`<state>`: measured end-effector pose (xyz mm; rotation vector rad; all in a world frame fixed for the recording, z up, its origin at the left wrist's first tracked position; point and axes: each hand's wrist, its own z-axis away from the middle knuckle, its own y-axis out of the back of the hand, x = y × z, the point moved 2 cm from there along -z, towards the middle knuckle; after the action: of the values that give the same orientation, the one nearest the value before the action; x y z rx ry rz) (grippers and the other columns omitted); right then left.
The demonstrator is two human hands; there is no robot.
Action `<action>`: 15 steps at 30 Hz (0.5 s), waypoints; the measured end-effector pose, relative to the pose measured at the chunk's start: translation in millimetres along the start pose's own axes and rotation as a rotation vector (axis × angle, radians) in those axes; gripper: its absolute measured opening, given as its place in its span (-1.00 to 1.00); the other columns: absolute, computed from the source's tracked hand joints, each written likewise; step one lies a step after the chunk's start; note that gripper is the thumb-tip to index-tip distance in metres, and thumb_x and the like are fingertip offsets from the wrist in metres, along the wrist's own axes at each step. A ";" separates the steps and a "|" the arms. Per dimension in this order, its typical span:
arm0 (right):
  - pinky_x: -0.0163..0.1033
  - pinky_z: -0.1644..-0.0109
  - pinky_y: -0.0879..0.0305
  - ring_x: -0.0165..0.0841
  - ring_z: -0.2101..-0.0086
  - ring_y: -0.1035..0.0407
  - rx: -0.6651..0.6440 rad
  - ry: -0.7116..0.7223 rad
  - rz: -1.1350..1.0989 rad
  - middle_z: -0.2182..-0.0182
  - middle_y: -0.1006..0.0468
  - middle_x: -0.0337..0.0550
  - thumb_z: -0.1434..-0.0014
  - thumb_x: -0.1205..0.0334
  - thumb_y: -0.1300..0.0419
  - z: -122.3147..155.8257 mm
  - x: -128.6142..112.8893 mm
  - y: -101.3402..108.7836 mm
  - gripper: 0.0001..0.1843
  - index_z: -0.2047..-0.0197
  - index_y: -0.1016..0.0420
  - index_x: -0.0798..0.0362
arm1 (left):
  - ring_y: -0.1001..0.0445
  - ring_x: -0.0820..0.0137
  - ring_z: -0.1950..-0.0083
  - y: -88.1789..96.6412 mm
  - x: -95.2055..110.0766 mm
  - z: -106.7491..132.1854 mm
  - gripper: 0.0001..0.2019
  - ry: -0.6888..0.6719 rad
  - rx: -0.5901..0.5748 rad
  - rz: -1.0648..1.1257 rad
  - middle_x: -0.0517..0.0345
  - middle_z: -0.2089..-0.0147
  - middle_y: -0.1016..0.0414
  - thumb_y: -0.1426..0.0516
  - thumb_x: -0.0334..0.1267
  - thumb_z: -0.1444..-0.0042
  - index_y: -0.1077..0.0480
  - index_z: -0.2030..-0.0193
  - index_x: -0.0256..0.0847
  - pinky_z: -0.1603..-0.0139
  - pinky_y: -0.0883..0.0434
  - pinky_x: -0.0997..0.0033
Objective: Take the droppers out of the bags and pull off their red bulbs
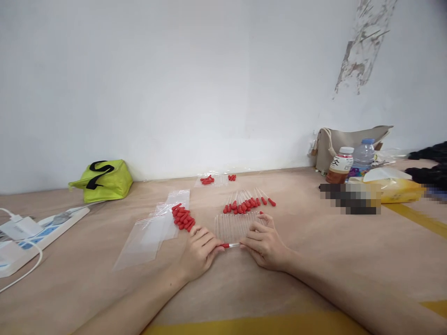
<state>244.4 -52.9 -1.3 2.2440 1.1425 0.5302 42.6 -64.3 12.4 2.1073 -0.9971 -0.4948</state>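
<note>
Low over the table, my left hand (203,249) pinches a red rubber bulb (225,245). My right hand (262,242) grips the clear tube (233,244) whose left end meets that bulb, so the dropper lies level between both hands. Just behind them is a row of clear tubes (230,225), partly hidden by my right fingers. Farther back lies a fanned group of droppers with red bulbs (244,204). A pile of loose red bulbs (182,217) sits beyond my left hand.
Clear plastic bags (139,242) lie at left, partly under the bulb pile. Near the wall is another bag with red-bulbed droppers (214,180). A green bag (104,181) and a power strip (45,239) are far left. Bottles (340,165) and a yellow tissue pack (398,186) stand right.
</note>
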 end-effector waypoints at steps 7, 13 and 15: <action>-0.04 -0.03 0.18 -0.46 0.44 -0.17 0.008 0.042 0.030 0.67 -0.34 -0.36 -0.11 0.31 -0.04 1.1 -1.6 2.4 -0.87 0.38 -0.41 0.01 | -0.23 0.42 0.38 -1.4 3.1 3.4 -0.90 -0.038 -0.037 0.018 0.17 0.47 -0.41 -0.02 -0.37 -0.12 -0.34 0.36 -0.22 0.26 -0.12 0.29; -0.08 -0.03 0.17 -0.45 0.41 -0.22 0.030 -0.104 0.016 0.63 -0.39 -0.31 -0.13 0.29 -0.03 16.4 19.8 16.4 -0.80 0.45 -0.44 0.01 | -0.28 0.42 0.38 13.4 -13.1 12.0 -0.86 0.040 0.002 -0.038 0.16 0.47 -0.38 0.02 -0.39 -0.14 -0.33 0.37 -0.22 0.29 -0.20 0.33; -0.10 -0.02 0.17 -0.44 0.40 -0.23 0.047 -0.225 0.034 0.61 -0.42 -0.30 -0.14 0.25 -0.04 20.2 33.2 21.1 -0.80 0.43 -0.47 -0.01 | -0.31 0.43 0.35 18.0 -18.4 13.9 -0.86 0.069 0.028 -0.037 0.15 0.40 -0.40 0.02 -0.39 -0.14 -0.35 0.29 -0.20 0.29 -0.25 0.38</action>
<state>287.2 -41.7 -0.2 2.2989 1.0137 0.2577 13.8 -63.9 17.5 2.1561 -0.9316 -0.4256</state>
